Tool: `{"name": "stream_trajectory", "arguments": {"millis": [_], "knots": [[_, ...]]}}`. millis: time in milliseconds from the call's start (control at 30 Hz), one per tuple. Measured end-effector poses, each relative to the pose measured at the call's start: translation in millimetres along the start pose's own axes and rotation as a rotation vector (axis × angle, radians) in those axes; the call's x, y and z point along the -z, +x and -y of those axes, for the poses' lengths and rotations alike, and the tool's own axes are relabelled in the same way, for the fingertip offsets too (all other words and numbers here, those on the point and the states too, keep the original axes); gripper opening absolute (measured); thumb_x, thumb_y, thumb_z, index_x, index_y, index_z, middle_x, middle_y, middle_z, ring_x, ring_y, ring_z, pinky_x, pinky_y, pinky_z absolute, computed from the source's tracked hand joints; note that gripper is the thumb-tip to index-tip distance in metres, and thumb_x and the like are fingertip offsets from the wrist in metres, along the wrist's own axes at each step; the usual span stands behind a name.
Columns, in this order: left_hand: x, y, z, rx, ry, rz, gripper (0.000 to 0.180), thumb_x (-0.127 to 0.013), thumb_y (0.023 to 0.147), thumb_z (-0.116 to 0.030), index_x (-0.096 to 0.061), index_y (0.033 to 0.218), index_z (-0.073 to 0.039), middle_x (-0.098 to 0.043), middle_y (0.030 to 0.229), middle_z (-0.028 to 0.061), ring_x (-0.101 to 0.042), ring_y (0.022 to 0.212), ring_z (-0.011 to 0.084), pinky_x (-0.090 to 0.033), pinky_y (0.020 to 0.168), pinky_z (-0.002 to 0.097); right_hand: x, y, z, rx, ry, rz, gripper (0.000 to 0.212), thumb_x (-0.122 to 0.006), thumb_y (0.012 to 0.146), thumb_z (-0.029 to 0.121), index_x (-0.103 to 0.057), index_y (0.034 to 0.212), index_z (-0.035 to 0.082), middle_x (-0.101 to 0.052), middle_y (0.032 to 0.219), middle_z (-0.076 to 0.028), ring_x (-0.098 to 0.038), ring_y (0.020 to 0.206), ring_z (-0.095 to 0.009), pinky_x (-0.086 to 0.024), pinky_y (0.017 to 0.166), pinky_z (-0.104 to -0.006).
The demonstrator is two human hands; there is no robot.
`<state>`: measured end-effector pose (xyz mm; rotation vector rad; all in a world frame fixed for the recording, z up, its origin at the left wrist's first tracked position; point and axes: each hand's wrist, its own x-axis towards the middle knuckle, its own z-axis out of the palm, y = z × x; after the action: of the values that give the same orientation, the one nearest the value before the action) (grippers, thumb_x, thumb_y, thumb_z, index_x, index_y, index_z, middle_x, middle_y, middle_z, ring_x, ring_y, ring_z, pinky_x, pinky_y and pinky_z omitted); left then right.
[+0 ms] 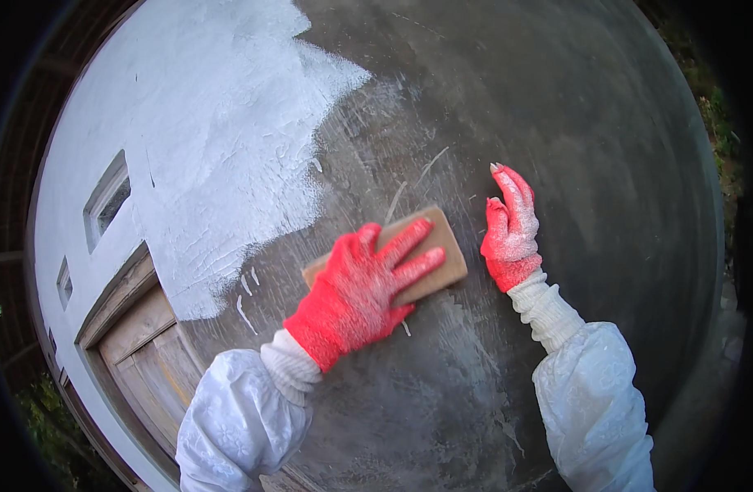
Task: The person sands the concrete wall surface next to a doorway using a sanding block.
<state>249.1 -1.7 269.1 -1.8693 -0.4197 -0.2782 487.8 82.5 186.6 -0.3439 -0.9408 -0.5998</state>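
Observation:
My left hand [356,291], in a red-coated glove with white dust on it, presses a tan rectangular block [442,246] flat against the grey wall [598,189]. Its fingers lie spread over the block's face; whether the block is a sponge or a sanding block I cannot tell. To the right, my right hand [513,230] wears a matching dusty glove and holds nothing. Its fingers point upward, stretched out at the wall's surface; I cannot tell if they touch it. White paint [221,139] covers the wall's upper left and ends in a ragged edge above the block.
A wooden door [151,361] in a frame stands at lower left, with a small window [108,201] above it. White streaks and scratches mark the grey surface around the block. Greenery [717,123] shows past the wall's right edge.

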Motion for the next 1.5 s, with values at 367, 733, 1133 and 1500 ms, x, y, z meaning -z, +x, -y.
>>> {"name": "stream_trajectory", "arguments": {"millis": [367, 733, 1133, 1500], "knots": [[9.7, 91.9, 55.7, 0.423, 0.246, -0.194, 0.078, -0.074, 0.085, -0.051, -0.044, 0.154, -0.030, -0.036, 0.163, 0.0040, -0.054, 0.129, 0.0402, -0.048, 0.108, 0.0480, 11.7, 0.7, -4.1, -0.080, 0.016, 0.046, 0.045, -0.052, 0.094, -0.006, -0.057, 0.139, 0.001, -0.052, 0.142, -0.019, -0.053, 0.131, -0.031, -0.052, 0.099, -0.0338], [18.3, 77.1, 60.3, 0.546, 0.245, -0.358, 0.073, -0.073, 0.083, -0.043, -0.051, 0.148, -0.018, -0.042, 0.158, 0.0109, -0.057, 0.120, 0.0388, -0.049, 0.100, 0.0466, -12.8, -0.5, -2.5, -0.051, 0.191, -0.033, 0.040, -0.048, 0.099, -0.004, -0.060, 0.137, 0.002, -0.055, 0.143, -0.012, -0.056, 0.122, -0.016, -0.047, 0.098, -0.0275], [-34.6, -73.4, -79.1, 0.320, -0.075, -0.121, 0.080, -0.072, 0.084, -0.031, -0.037, 0.156, -0.027, -0.031, 0.163, 0.0086, -0.045, 0.125, 0.0448, -0.046, 0.097, 0.0530, -7.0, -5.5, -38.5, -0.039, 0.135, 0.024, 0.040, -0.044, 0.104, 0.004, -0.057, 0.141, 0.005, -0.057, 0.146, -0.009, -0.049, 0.139, -0.023, -0.038, 0.114, -0.0330], [-113.6, -125.9, -246.5, 0.069, 0.074, -0.056, 0.074, -0.061, 0.089, -0.031, -0.035, 0.158, -0.027, -0.022, 0.168, 0.0110, -0.042, 0.132, 0.0474, -0.045, 0.101, 0.0626, -1.0, 7.1, -26.0, 0.103, -0.005, 0.120, 0.041, -0.048, 0.101, -0.002, -0.059, 0.140, 0.005, -0.058, 0.144, -0.009, -0.051, 0.136, -0.022, -0.044, 0.110, -0.0327]]}}
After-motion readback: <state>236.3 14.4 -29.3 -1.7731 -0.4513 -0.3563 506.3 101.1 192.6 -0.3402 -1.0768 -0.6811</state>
